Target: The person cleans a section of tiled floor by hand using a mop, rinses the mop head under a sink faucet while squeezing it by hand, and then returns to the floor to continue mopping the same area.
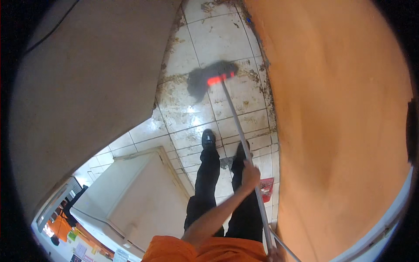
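My left hand [251, 177] is wrapped around the metal pole [237, 122] of a long-handled broom or mop. Lower in the picture, my right hand [276, 254] is at the pole's upper end, partly cut off by the frame's bottom edge. The dark, shaggy head [212, 70] with its red holder [216, 80] rests on the stained white floor tiles [219, 36], blurred, ahead of my black shoes [208, 139]. To the right of my legs is a red dustpan [267, 189] with debris in it; a thin handle [284, 244] rises near my right hand.
An orange wall [327, 131] runs close along the right, with grime at its foot. A greyish wall [91, 82] ends in a corner on the left. Behind it stands a white refrigerator or freezer [147, 199]. Another person in orange [59, 226] is at the far lower left.
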The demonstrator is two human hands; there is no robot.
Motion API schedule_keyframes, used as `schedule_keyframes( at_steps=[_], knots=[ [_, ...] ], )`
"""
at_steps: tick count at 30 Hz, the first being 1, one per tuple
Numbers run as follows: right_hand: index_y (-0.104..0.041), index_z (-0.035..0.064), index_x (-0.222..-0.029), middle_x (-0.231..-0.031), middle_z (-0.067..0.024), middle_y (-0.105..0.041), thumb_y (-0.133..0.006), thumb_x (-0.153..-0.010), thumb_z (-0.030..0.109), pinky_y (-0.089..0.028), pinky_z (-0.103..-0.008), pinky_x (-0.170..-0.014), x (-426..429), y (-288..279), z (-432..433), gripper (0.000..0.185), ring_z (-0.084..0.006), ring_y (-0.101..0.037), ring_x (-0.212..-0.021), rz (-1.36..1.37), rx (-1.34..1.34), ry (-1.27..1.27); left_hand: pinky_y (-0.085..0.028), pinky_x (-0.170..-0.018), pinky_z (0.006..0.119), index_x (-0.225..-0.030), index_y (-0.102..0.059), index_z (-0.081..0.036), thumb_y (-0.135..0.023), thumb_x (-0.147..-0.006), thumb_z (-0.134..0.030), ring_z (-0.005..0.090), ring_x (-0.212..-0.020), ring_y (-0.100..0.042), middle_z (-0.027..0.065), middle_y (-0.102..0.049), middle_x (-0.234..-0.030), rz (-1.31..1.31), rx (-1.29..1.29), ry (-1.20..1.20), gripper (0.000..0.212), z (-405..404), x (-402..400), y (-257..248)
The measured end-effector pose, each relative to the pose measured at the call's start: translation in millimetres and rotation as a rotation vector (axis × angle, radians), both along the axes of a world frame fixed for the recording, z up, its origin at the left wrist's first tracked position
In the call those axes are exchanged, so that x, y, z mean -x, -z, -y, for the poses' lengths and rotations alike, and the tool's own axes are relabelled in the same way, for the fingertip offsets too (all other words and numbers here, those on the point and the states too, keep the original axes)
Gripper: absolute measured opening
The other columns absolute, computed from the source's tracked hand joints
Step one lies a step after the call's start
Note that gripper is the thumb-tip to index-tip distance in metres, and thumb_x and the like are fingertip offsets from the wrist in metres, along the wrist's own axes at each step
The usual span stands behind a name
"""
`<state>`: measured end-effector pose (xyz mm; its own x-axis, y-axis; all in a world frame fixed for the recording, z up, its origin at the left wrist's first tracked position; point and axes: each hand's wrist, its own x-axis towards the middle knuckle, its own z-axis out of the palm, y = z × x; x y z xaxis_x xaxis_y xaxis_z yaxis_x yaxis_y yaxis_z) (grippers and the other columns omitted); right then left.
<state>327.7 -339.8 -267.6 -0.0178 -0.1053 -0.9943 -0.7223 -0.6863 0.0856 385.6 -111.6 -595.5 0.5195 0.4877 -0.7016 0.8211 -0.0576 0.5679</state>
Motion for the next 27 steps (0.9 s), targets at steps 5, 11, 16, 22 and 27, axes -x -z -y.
schedule_keyframes(
  at_steps=[5, 11, 16, 22, 27],
  knots=[
    [-0.042, 0.0015, -0.119, -0.074, -0.0049, -0.055, -0.058, -0.087, 0.015, -0.043, -0.0225, -0.045, -86.9, 76.4, -109.7, 0.039, -0.0091, -0.053, -0.053, -0.044, -0.293, -0.039, -0.046, -0.066, 0.053, -0.095, -0.041, 0.006, -0.051, -0.084, -0.022, 0.0475, -0.070, -0.057, 0.0290, -0.058, -0.073, 0.133, -0.356, 0.067, 0.032, -87.1, -27.8, 88.6],
    [-0.044, 0.0011, -0.115, -0.070, -0.0036, -0.050, -0.056, -0.083, 0.012, -0.043, -0.0263, -0.045, -169.9, 162.9, -189.3, 0.036, -0.0116, -0.050, -0.053, 0.359, -0.379, -0.442, -0.046, -0.069, 0.048, -0.095, -0.045, 0.005, -0.048, -0.087, -0.032, 0.0418, -0.076, -0.060, 0.0261, -0.059, -0.077, 0.038, -0.014, -0.419, 0.038, -20.5, -69.2, -38.2],
    [-0.051, -0.0016, -0.102, -0.066, -0.0117, -0.055, -0.056, -0.081, 0.017, -0.045, -0.0343, -0.048, -170.6, 135.9, -177.5, 0.028, -0.0210, -0.055, -0.056, 0.492, -0.389, -0.886, -0.045, -0.078, 0.037, -0.113, -0.048, -0.007, -0.048, -0.088, -0.049, 0.0185, -0.094, -0.055, 0.0083, -0.057, -0.107, 0.349, 0.789, -0.757, 0.049, -46.2, 11.8, -104.6],
    [-0.052, -0.0034, -0.099, -0.073, -0.0220, -0.060, -0.053, -0.079, 0.011, -0.049, -0.0443, -0.060, -131.3, 42.3, -147.2, 0.025, -0.0355, -0.062, -0.069, 0.913, -0.415, -1.442, -0.045, -0.082, 0.039, -0.123, -0.046, -0.011, -0.054, -0.086, -0.045, 0.0220, -0.101, -0.055, 0.0097, -0.054, -0.116, 0.160, 0.552, -0.848, 0.051, -75.8, 227.8, -170.6],
    [-0.050, -0.0033, -0.107, -0.075, -0.0250, -0.060, -0.051, -0.079, 0.009, -0.049, -0.0475, -0.063, -120.3, -40.8, -147.0, 0.031, -0.0375, -0.062, -0.074, 0.957, -0.276, -1.749, -0.047, -0.070, 0.036, -0.118, -0.049, -0.009, -0.057, -0.081, -0.050, 0.0176, -0.083, -0.057, 0.0086, -0.057, -0.102, -0.056, 0.466, -1.115, 0.055, -24.1, 396.4, -141.7]
  ],
)
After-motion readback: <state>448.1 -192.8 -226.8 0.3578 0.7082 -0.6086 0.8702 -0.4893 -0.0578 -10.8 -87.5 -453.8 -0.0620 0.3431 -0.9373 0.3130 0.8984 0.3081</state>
